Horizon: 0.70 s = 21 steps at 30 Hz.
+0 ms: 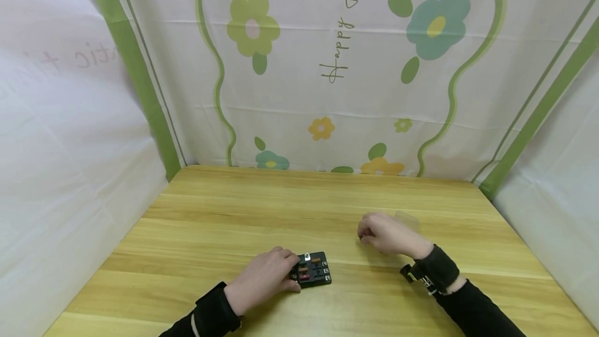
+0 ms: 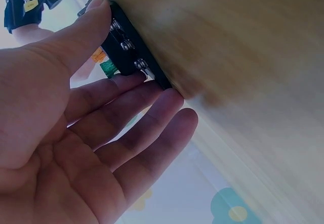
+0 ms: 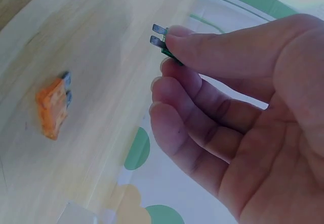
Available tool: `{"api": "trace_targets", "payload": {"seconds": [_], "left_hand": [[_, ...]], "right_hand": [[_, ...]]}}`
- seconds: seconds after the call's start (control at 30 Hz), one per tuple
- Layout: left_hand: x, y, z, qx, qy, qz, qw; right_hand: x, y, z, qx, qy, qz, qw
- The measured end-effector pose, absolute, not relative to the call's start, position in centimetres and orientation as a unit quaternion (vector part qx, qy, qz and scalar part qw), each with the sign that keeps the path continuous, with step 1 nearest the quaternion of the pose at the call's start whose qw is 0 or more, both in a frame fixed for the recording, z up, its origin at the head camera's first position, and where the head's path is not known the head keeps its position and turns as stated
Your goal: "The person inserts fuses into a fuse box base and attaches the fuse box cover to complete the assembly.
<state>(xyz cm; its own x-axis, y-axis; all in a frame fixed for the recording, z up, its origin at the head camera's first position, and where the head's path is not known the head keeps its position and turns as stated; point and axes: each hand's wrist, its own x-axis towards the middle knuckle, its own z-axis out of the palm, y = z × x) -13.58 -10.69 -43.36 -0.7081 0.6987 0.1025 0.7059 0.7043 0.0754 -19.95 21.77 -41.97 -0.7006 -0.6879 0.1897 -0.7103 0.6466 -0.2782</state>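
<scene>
My left hand (image 1: 267,277) grips the left part of a black fuse block (image 1: 314,270) that lies on the table, thumb at one edge and fingers at the other. Several coloured blade fuses sit in the block; in the left wrist view a green fuse (image 2: 108,68) and metal screw terminals show along its side. Off to the right, my right hand (image 1: 386,233) is raised a little above the table. Between its thumb and index finger it pinches a green blade fuse (image 3: 171,53), whose two metal prongs stick out. A loose orange blade fuse (image 3: 52,108) lies on the table near that hand.
Behind the right hand lies a clear plastic piece (image 1: 408,219), partly hidden by the wrist. The wooden table (image 1: 224,207) ends at a white flowered curtain (image 1: 299,92) at the back, with more white cloth at both sides.
</scene>
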Motion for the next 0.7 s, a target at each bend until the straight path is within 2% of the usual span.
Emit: {"api": "trace_targets", "payload": {"seconds": [0.37,0.7], "left_hand": [[-13.61,-10.71,-43.46,-0.379,-0.923,-0.055,0.031],[-13.62,-10.74,-43.36,-0.381,-0.922,-0.056,0.033]], "right_hand": [[-19.84,21.58,-41.83,0.371,-0.913,0.164,0.024],[-19.90,21.46,-41.96,0.372,-0.914,0.157,0.047]]}}
